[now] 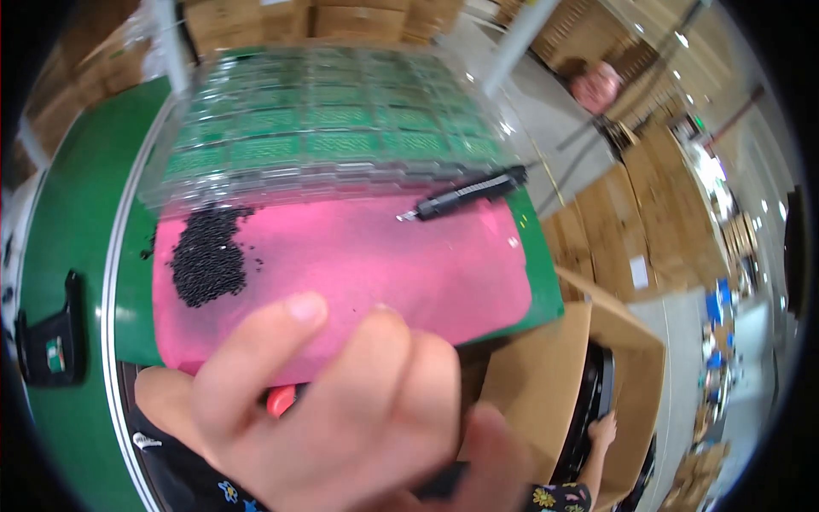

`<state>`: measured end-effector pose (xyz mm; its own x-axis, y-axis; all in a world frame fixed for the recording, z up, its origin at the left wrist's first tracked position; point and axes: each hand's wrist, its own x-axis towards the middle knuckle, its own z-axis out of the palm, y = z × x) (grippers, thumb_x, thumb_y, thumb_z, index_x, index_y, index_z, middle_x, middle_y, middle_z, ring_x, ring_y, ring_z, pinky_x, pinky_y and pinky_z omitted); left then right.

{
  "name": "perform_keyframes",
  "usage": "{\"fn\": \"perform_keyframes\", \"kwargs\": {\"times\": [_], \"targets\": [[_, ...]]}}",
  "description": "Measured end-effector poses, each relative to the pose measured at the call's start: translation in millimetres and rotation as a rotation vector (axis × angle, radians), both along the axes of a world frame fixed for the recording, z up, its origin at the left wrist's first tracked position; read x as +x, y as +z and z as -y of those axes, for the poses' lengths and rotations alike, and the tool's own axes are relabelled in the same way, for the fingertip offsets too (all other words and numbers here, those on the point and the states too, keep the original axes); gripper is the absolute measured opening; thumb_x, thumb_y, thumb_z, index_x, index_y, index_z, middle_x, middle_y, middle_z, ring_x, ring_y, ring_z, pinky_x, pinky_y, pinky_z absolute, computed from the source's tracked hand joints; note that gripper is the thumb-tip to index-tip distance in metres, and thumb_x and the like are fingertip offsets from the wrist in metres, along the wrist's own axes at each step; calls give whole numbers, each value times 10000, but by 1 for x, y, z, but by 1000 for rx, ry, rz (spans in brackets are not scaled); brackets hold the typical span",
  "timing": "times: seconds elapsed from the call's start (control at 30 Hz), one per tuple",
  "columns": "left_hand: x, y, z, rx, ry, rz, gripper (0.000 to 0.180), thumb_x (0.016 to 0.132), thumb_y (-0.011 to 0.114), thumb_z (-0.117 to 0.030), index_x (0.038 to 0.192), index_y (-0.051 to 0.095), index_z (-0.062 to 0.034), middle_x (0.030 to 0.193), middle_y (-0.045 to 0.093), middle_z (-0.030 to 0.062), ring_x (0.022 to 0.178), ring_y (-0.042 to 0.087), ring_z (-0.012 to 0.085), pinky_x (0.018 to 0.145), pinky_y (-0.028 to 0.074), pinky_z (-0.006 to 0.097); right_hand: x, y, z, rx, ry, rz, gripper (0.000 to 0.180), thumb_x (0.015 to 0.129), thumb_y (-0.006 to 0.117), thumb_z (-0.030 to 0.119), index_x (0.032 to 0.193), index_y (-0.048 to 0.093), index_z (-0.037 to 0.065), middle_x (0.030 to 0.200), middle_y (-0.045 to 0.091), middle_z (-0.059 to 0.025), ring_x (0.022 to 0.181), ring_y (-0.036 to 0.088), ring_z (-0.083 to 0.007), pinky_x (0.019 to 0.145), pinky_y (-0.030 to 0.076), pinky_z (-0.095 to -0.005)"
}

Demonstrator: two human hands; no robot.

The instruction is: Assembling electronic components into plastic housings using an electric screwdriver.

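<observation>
Right now my left hand (341, 410) is up close to the lens, fingers curled around a small red-orange object (281, 399), right hand out of view, black pellet pile (207, 256) on the pink foam mat (384, 264) just below the clear compartment tray (324, 128), black utility knife (469, 193) at its edge.

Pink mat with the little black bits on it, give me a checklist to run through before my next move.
1. Small black parts heaped on the pink mat: ok, a few strays lie past its left edge.
2. Black tool lying free at the mat's far edge, by the clear tray: ok.
3. Tray pockets filled: cannot tell, glare.
4. Mat fully in view: not ok, the raised hand covers its near edge.
5. What the raised hand's fingers hold: cannot tell.
6. Cardboard box open: ok, another hand reaches into it.
</observation>
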<state>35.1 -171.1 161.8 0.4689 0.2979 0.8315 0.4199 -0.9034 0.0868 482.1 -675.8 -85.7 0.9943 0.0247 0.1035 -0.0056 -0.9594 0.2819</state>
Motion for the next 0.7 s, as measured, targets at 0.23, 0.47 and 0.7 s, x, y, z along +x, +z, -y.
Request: {"fn": "perform_keyframes", "kwargs": {"times": [0.23,0.47,0.7], "targets": [[-21,5,14,112,-246,-4,131,765,599,-111,877,532,-113,900,637,91,773,621,266,797,476,483,-31,82,2,213,245,488,212,966,559,164,1119,613,28,931,655,-232,846,645,-419,732,515,-480],[-56,-36,6,215,-400,184,108,811,560,-90,916,568,-67,922,639,110,784,618,271,783,483,461,-43,197,-38,404,362,744,260,985,565,207,1111,610,-15,780,602,-263,633,558,-369,590,451,-445],[-53,-24,26,319,-300,230,137,856,522,-68,955,604,-20,944,641,130,795,615,277,769,491,440,-66,216,-221,455,1043,474,92,965,588,101,977,648,32,628,563,-196,506,559,-332,490,419,-380]]}}
